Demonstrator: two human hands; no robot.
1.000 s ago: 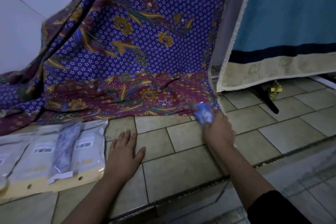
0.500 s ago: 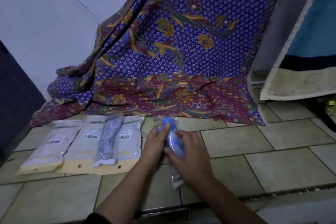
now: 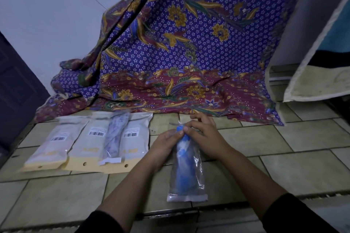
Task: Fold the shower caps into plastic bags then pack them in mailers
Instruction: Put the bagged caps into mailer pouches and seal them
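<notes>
- Left hand: fingers curled round the upper end of the clear plastic bag, gripping it.
- Right hand: thumb and forefinger pinch the same end from the opposite side.
- Rolled blue shower cap: inside the bag, whose lower end lies on the beige tiled floor.
- Three pale barcoded mailers: side by side at left, a grey bagged cap lying on them.
- Purple floral batik cloth: draped behind.

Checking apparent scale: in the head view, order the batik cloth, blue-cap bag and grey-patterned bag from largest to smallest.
1. Batik cloth, by far.
2. Blue-cap bag.
3. Grey-patterned bag; it lies farther from the camera, so the last two are unsure.
</notes>
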